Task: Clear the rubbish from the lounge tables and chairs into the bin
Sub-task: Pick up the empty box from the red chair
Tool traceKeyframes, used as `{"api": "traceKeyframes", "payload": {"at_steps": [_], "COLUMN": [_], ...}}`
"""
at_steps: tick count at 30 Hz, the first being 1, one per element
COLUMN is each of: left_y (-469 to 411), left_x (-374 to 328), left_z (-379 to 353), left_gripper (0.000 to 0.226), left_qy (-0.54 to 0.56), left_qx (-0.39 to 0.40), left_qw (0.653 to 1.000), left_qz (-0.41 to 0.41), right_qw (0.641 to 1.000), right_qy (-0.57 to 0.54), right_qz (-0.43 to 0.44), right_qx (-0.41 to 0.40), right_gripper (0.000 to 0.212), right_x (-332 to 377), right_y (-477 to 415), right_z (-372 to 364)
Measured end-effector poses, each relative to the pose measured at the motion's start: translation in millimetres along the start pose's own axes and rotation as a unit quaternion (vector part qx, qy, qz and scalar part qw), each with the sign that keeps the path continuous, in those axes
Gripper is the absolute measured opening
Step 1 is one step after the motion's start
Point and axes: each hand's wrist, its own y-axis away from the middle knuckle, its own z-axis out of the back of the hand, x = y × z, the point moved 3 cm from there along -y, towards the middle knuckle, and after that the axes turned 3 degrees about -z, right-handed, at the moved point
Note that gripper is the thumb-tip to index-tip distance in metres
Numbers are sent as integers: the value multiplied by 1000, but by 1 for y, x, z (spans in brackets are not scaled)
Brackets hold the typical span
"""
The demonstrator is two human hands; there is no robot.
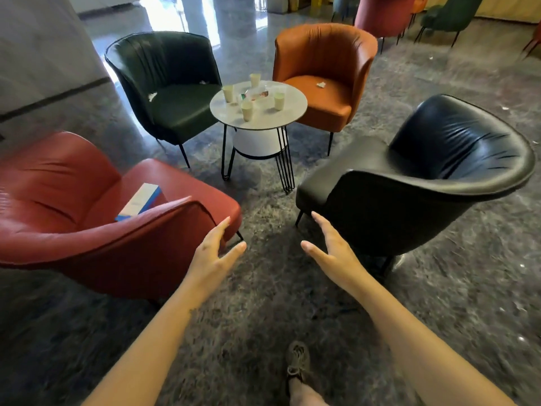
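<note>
Four pale paper cups (246, 110) litter the round grey bench (265, 120); our left grip (213, 254), right grip (333, 254) spread empty for collecting.

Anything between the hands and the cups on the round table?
Nothing visible does. The left hand and right hand point into a floor gap between the red armchair and black armchair, which leads to the cups on the round table. The bin is not in view.
</note>
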Motion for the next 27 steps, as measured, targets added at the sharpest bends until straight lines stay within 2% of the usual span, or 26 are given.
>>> {"api": "traceKeyframes", "payload": {"at_steps": [8,11,14,21,27], "left_y": [-175,-230,-285,-425,-505], "left_x": [-14,-7,7,54,87], "left_z": [-4,-1,3,37,101], "left_gripper": [69,63,68,68,63], "left_qy": [3,-3,-3,31,36], "left_qx": [-27,-41,-51,-96,-180], "left_qw": [999,999,998,992,976], "left_qz": [33,33,43,73,121], "right_qw": [998,997,995,990,972], "right_qy": [10,17,16,19,40], "right_qz": [30,39,46,69,114], "right_qx": [52,69,82,121,204], "right_gripper": [73,80,82,73,73], "right_x": [7,9,9,32,85], "right_y": [-197,-259,-322,-493,-625], "right_z": [50,56,56,32,-27]}}
